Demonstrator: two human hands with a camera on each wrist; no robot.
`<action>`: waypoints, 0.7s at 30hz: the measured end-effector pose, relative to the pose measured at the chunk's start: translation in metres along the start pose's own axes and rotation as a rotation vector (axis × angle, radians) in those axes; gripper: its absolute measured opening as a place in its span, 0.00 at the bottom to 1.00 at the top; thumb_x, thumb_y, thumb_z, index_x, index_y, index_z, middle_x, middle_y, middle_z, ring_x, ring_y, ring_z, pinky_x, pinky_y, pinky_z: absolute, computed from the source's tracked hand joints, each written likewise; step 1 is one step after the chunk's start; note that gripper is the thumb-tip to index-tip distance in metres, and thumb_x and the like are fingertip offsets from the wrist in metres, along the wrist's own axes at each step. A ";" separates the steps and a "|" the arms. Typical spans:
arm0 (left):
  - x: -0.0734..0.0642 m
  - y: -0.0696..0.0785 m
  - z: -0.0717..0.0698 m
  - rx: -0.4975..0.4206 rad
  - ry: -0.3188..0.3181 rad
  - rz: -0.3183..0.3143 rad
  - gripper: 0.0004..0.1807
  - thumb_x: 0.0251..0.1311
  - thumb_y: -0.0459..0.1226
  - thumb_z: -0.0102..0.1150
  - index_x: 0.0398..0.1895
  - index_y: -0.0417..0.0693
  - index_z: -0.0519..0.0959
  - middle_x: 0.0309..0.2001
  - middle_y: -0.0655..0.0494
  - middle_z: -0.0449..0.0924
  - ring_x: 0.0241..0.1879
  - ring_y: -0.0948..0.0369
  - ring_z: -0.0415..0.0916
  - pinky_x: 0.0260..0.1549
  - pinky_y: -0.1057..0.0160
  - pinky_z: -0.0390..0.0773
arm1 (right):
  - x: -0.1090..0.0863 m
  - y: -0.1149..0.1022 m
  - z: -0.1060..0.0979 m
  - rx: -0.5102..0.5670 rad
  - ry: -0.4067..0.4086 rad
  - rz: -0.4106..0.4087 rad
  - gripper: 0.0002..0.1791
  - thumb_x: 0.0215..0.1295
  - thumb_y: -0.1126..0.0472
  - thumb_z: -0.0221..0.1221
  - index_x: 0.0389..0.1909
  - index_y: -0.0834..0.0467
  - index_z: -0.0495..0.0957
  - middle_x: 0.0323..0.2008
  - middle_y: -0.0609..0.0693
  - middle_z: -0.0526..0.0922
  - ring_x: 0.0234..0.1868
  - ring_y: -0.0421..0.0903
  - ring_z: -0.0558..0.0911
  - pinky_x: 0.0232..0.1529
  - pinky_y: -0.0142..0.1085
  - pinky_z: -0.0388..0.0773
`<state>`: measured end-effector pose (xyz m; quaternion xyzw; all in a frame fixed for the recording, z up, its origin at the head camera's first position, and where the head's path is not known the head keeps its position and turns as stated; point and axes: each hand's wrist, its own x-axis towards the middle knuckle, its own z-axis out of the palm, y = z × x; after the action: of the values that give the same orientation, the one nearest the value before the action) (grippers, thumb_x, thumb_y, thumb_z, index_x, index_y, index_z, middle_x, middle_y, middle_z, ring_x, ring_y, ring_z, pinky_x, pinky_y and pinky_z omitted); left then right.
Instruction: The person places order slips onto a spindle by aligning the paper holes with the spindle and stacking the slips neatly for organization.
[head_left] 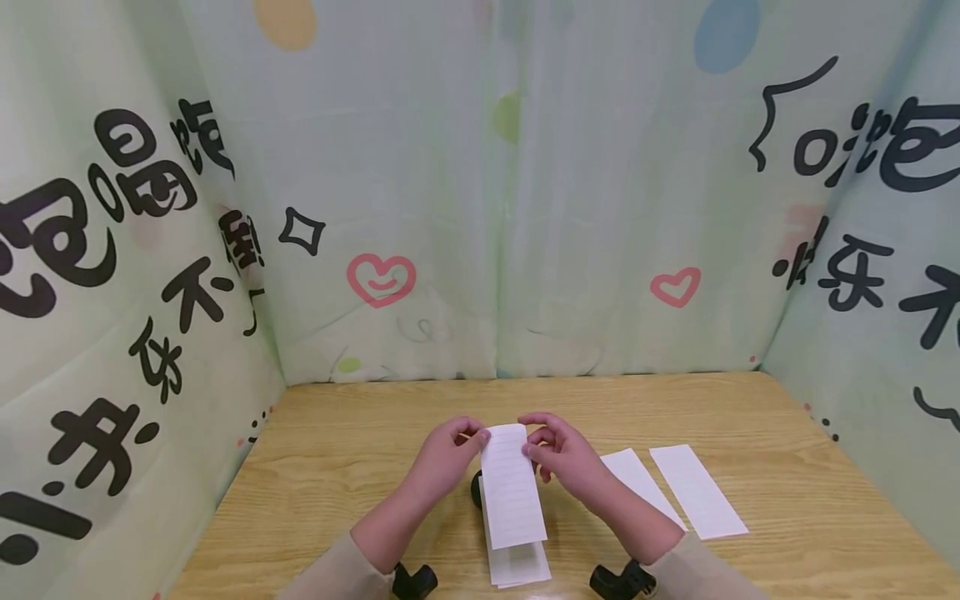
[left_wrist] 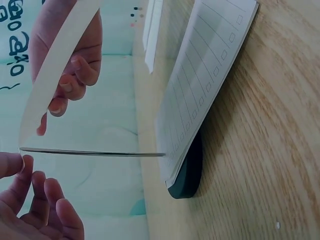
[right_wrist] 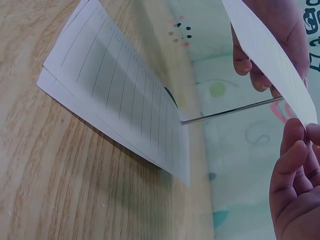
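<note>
Both hands hold a white lined paper slip (head_left: pixel 513 492) raised over a receipt spike. My left hand (head_left: pixel 442 458) pinches the slip's left edge near its far end; my right hand (head_left: pixel 562 454) pinches the opposite edge. Beneath it, the thin metal spike (left_wrist: pixel 95 152) rises from a dark round base (left_wrist: pixel 187 177), and its tip meets the underside of the held slip. Several lined slips with small checkboxes (right_wrist: pixel 115 75) are stacked low on the spike, over the base. In the head view the raised slip covers most of that stack and the spike.
Two loose white slips, one (head_left: pixel 641 483) partly behind the right forearm and another (head_left: pixel 699 492) farther right, lie on the wooden table (head_left: pixel 360 417). Printed curtains (head_left: pixel 420 167) enclose the back and both sides. A black wrist mount (head_left: pixel 414 581) sits by the left sleeve.
</note>
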<state>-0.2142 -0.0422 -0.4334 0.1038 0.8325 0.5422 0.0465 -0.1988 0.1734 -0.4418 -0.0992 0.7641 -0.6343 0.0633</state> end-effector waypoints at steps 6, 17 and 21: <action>-0.001 0.002 -0.002 0.013 -0.014 0.018 0.10 0.69 0.45 0.59 0.39 0.50 0.81 0.37 0.56 0.79 0.35 0.57 0.72 0.32 0.59 0.72 | 0.000 0.000 0.001 0.005 -0.011 0.001 0.24 0.70 0.67 0.59 0.65 0.64 0.67 0.36 0.54 0.77 0.27 0.46 0.74 0.26 0.34 0.74; -0.003 -0.004 -0.001 0.077 -0.040 -0.011 0.08 0.68 0.44 0.60 0.37 0.50 0.81 0.39 0.57 0.79 0.37 0.58 0.73 0.33 0.59 0.73 | 0.000 0.009 0.003 -0.028 -0.014 0.020 0.23 0.69 0.67 0.59 0.63 0.63 0.68 0.35 0.53 0.77 0.26 0.47 0.75 0.25 0.35 0.74; -0.004 -0.005 0.001 0.083 -0.043 -0.026 0.10 0.66 0.45 0.61 0.38 0.49 0.81 0.38 0.57 0.79 0.38 0.57 0.73 0.32 0.59 0.74 | 0.000 0.012 0.003 -0.063 -0.015 0.038 0.23 0.69 0.66 0.60 0.63 0.63 0.68 0.33 0.53 0.78 0.26 0.48 0.76 0.25 0.36 0.75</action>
<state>-0.2110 -0.0445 -0.4387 0.1065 0.8542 0.5044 0.0670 -0.1989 0.1729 -0.4545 -0.0913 0.7848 -0.6080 0.0778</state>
